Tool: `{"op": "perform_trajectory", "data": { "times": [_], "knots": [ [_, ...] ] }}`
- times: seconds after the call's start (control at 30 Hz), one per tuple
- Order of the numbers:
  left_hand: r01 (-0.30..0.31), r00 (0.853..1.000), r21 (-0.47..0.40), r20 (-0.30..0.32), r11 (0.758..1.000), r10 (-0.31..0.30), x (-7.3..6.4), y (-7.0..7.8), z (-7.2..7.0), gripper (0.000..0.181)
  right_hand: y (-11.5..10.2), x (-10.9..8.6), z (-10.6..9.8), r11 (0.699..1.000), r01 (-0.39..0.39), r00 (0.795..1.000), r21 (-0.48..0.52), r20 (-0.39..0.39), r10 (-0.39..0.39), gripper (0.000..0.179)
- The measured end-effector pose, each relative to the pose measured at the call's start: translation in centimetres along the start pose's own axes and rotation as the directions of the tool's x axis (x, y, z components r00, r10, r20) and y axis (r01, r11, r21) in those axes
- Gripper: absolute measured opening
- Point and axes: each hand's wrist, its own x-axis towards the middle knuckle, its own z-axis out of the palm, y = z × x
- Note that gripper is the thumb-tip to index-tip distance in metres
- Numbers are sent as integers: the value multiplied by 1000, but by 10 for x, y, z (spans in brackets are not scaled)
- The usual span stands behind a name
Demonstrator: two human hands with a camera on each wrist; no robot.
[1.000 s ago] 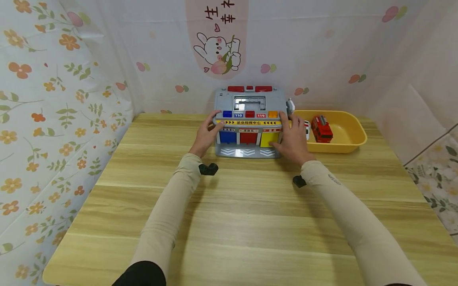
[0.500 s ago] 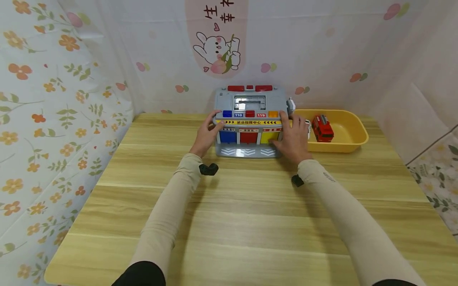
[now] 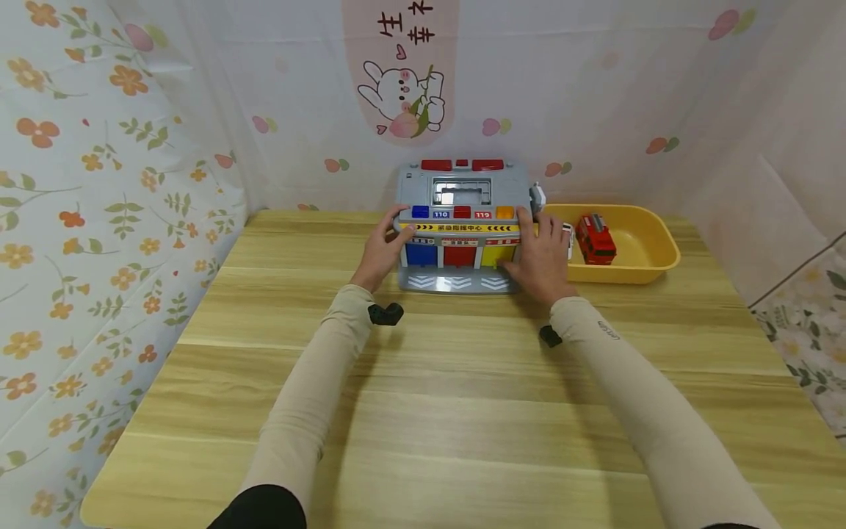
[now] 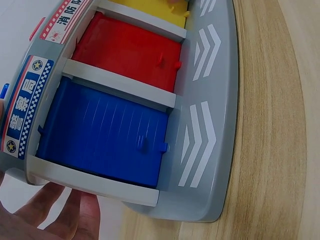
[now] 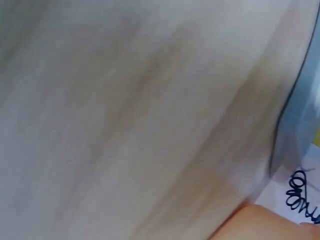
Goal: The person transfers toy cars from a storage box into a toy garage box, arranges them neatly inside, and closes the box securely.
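A grey toy rescue station [image 3: 410,191] stands at the far side of the table, with blue [image 4: 107,135], red [image 4: 132,50] and yellow [image 3: 492,255] garage doors. All three doors sit down in their frames. My left hand [image 3: 377,253] grips the station's left end, thumb on the front edge and fingers behind the side, as the left wrist view shows. At the right end my right hand [image 3: 545,261] holds the upper corner. Its thumb lies low against the yellow door. In the right wrist view, part of the grey base [image 5: 295,110] shows at the right edge.
Right of the station stands a yellow bin [image 3: 651,272] holding a red toy fire truck [image 3: 596,239] and a white toy vehicle [image 3: 568,239] partly hidden by my hand. A patterned curtain [image 3: 291,73] hangs behind the wooden table [image 3: 449,419].
The yellow door, which hung lower and outward a second ago, has swung back into its frame under my right thumb. My left hand and the station have stayed in place.
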Motion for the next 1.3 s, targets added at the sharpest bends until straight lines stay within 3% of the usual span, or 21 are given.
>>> {"op": "perform_trajectory", "data": {
  "times": [0.3,0.47,0.7,0.93,1.1,1.3],
  "knots": [
    [-6,1000,-3,5,1000,6,-2,3,-3,45,-7,11,-23,977,-68,982,202,185,30,100],
    [8,1000,25,24,1000,-9,-2,2,-7,44,-14,22,-43,976,-78,960,204,279,19,99],
    [-5,999,17,42,1000,5,-1,2,-7,43,-23,34,-60,986,33,949,166,305,-83,100],
    [-8,999,11,41,1000,8,-2,4,-5,43,-44,42,-65,972,174,903,159,369,-222,93],
    [-8,999,27,43,1000,7,-1,4,-5,44,-56,45,-62,968,206,878,142,411,-247,86],
    [-9,999,34,47,999,8,-2,3,-6,45,-63,48,-57,972,207,881,112,411,-235,80]
  ]
}}
